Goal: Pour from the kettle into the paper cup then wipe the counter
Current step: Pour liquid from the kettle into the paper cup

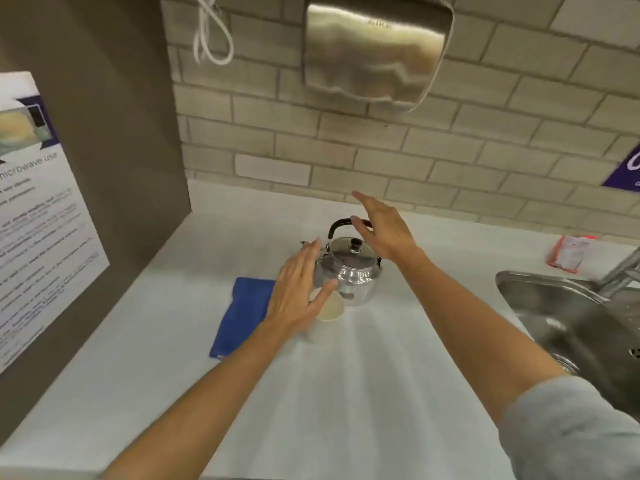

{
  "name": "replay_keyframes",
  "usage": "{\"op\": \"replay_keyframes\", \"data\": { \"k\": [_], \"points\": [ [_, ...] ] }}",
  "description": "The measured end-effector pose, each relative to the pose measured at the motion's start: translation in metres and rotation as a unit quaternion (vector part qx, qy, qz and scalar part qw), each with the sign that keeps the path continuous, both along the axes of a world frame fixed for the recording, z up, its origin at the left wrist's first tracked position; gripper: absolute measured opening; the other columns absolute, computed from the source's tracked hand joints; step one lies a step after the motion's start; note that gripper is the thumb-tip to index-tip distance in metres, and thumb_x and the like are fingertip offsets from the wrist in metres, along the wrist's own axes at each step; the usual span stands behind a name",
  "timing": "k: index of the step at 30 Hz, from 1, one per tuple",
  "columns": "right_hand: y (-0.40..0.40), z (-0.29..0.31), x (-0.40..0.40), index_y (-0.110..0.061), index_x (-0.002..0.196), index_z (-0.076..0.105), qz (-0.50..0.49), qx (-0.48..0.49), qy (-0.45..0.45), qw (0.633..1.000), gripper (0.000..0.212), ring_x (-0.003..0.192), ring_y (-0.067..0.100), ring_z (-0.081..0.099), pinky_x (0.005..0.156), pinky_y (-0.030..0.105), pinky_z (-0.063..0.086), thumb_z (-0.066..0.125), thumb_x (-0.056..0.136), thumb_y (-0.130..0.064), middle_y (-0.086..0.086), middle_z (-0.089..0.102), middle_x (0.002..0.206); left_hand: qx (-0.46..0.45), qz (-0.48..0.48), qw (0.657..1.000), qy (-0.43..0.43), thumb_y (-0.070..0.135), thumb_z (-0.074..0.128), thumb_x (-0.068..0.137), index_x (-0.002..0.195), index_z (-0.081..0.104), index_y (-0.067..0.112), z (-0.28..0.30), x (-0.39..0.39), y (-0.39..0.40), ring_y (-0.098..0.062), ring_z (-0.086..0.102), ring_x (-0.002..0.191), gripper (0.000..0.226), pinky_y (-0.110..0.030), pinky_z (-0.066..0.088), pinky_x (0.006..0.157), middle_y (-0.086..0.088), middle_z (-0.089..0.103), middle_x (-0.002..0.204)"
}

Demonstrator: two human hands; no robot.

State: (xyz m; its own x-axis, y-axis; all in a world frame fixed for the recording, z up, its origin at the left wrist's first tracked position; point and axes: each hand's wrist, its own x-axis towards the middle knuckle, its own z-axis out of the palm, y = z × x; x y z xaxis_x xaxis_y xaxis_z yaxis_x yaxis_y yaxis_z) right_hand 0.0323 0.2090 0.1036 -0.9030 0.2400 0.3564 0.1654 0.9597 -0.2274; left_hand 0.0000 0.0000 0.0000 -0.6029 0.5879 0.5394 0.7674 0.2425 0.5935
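A shiny steel kettle (351, 268) with a black handle and black lid knob stands on the white counter (346, 393). Just in front of it stands a white paper cup (329, 315), upright. A folded blue cloth (240, 315) lies flat to the cup's left. My left hand (299, 294) hovers open over the cup's left side, partly hiding it, fingers spread. My right hand (382, 228) is open above the kettle's handle, fingers apart, holding nothing.
A steel sink (568, 313) with a tap is set in the counter at right. A red and white packet (571, 252) lies by the brick wall. A brown panel with a paper notice (38, 220) closes the left side. A metal dryer (375, 46) hangs above.
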Motion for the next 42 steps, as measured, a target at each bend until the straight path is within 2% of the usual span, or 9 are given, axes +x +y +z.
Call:
{"op": "replay_keyframes", "data": {
  "k": [5, 9, 13, 17, 20, 23, 31, 38, 42],
  "points": [
    [0.013, -0.018, -0.004, -0.022, 0.15, 0.036, -0.015, -0.015, -0.048, 0.999, 0.051, 0.138, 0.027, 0.04, 0.114, 0.04, 0.029, 0.045, 0.101, -0.036, 0.006, 0.046, 0.151, -0.022, -0.042, 0.986, -0.162, 0.073, 0.06, 0.074, 0.15, 0.009, 0.04, -0.029, 0.024, -0.001, -0.004, 0.024, 0.141, 0.098, -0.028, 0.029, 0.111, 0.014, 0.022, 0.158],
    [0.019, -0.031, -0.011, -0.024, 0.148, 0.041, -0.017, -0.051, -0.065, 0.996, 0.046, 0.131, 0.029, 0.045, 0.112, 0.042, 0.033, 0.045, 0.102, -0.029, 0.009, 0.054, 0.139, 0.011, -0.016, 0.979, -0.205, 0.059, 0.078, 0.067, 0.147, 0.013, 0.047, -0.043, 0.033, 0.0, 0.002, 0.038, 0.127, 0.104, -0.024, 0.041, 0.097, 0.019, 0.034, 0.145],
    [0.024, -0.036, -0.02, -0.018, 0.14, 0.051, -0.011, -0.083, -0.034, 0.996, 0.039, 0.113, 0.032, 0.052, 0.102, 0.045, 0.04, 0.048, 0.101, -0.023, 0.013, 0.058, 0.113, 0.042, 0.008, 0.968, -0.247, 0.043, 0.084, 0.068, 0.145, 0.015, 0.045, -0.054, 0.031, 0.002, 0.014, 0.034, 0.117, 0.103, -0.016, 0.034, 0.096, 0.021, 0.037, 0.14],
    [0.027, -0.035, -0.026, -0.013, 0.122, 0.065, -0.001, -0.124, -0.001, 0.992, 0.028, 0.099, 0.029, 0.057, 0.092, 0.04, 0.046, 0.054, 0.099, -0.023, 0.012, 0.064, 0.103, 0.078, 0.028, 0.952, -0.293, 0.036, 0.089, 0.06, 0.139, 0.02, 0.051, -0.063, 0.025, 0.005, -0.006, 0.05, 0.112, 0.105, -0.021, 0.04, 0.092, 0.017, 0.049, 0.126],
    [0.029, -0.034, -0.028, -0.01, 0.112, 0.067, 0.014, -0.152, 0.011, 0.988, 0.022, 0.094, 0.024, 0.059, 0.086, 0.032, 0.048, 0.055, 0.098, -0.022, 0.009, 0.067, 0.102, 0.093, 0.033, 0.945, -0.313, 0.033, 0.091, 0.055, 0.135, 0.024, 0.054, -0.068, 0.022, 0.008, -0.01, 0.053, 0.108, 0.106, -0.021, 0.043, 0.088, 0.017, 0.051, 0.117],
    [0.03, -0.034, -0.027, -0.012, 0.107, 0.068, 0.015, -0.181, 0.024, 0.983, 0.017, 0.087, 0.017, 0.057, 0.075, 0.019, 0.042, 0.057, 0.097, -0.022, 0.001, 0.067, 0.096, 0.099, 0.044, 0.942, -0.316, 0.031, 0.093, 0.052, 0.128, 0.032, 0.05, -0.072, 0.019, 0.011, -0.007, 0.053, 0.107, 0.099, -0.005, 0.042, 0.084, 0.013, 0.055, 0.119],
    [0.036, -0.012, -0.009, -0.035, 0.098, 0.066, -0.033, -0.14, 0.044, 0.989, 0.01, 0.074, 0.002, 0.057, 0.067, 0.024, 0.04, 0.059, 0.092, -0.038, -0.02, 0.063, 0.077, 0.108, 0.064, 0.929, -0.348, 0.016, 0.094, 0.051, 0.098, 0.051, 0.044, -0.073, 0.015, 0.015, 0.02, 0.056, 0.092, 0.07, 0.004, 0.042, 0.07, 0.023, 0.06, 0.099],
    [0.031, 0.023, 0.023, -0.043, 0.098, 0.07, -0.056, -0.123, 0.056, 0.989, 0.015, 0.082, -0.001, 0.061, 0.066, 0.018, 0.04, 0.062, 0.085, -0.045, -0.03, 0.066, 0.08, 0.113, 0.049, 0.92, -0.371, 0.006, 0.09, 0.055, 0.108, 0.053, 0.033, -0.075, 0.017, 0.015, 0.007, 0.059, 0.09, 0.071, 0.002, 0.044, 0.07, 0.015, 0.063, 0.1],
    [0.021, 0.033, 0.042, -0.05, 0.095, 0.072, -0.037, -0.138, 0.041, 0.989, 0.016, 0.086, -0.004, 0.063, 0.071, 0.021, 0.045, 0.066, 0.082, -0.042, -0.026, 0.072, 0.09, 0.117, 0.032, 0.922, -0.368, 0.013, 0.093, 0.053, 0.101, 0.053, 0.042, -0.072, 0.017, 0.013, 0.01, 0.06, 0.092, 0.069, 0.002, 0.043, 0.071, 0.02, 0.063, 0.101]
  ]
}}
